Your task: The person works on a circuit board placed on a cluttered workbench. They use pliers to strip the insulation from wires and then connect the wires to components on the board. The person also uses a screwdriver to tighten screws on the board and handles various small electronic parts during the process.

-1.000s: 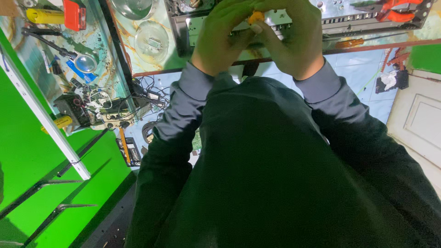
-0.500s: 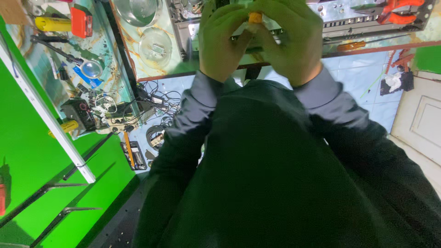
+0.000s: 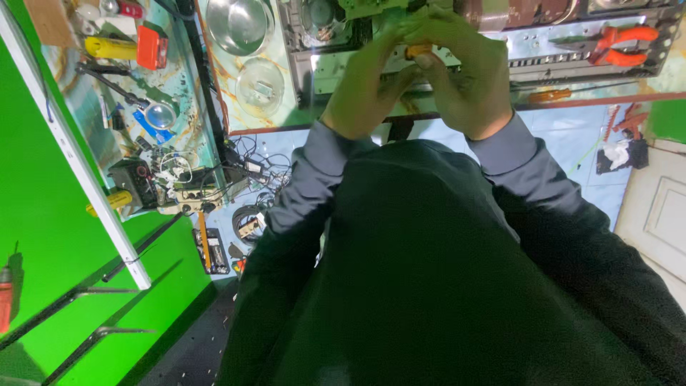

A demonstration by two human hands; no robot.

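Note:
My left hand (image 3: 364, 82) and my right hand (image 3: 468, 78) are pressed together at the top of the head view, above my dark sweater. Both close around a small orange-handled tool (image 3: 418, 51), of which only a short orange piece shows between the fingers. The tool's tip is hidden by my hands. They hover over a grey metal device chassis (image 3: 572, 61) with its cover off, lying on the marbled worktable (image 3: 286, 107).
A steel bowl (image 3: 239, 25) and a round glass lid (image 3: 261, 86) sit left of the chassis, red-handled pliers (image 3: 618, 36) on its right end. A side bench holds a yellow-and-red tool (image 3: 125, 46), a magnifier (image 3: 158, 114) and tangled cables (image 3: 243, 168). Green wall left, white door (image 3: 661, 214) right.
My hands stay clasped on the orange tool and sit slightly lower in the view. The camera has shifted, showing more of the side bench and the floor cables.

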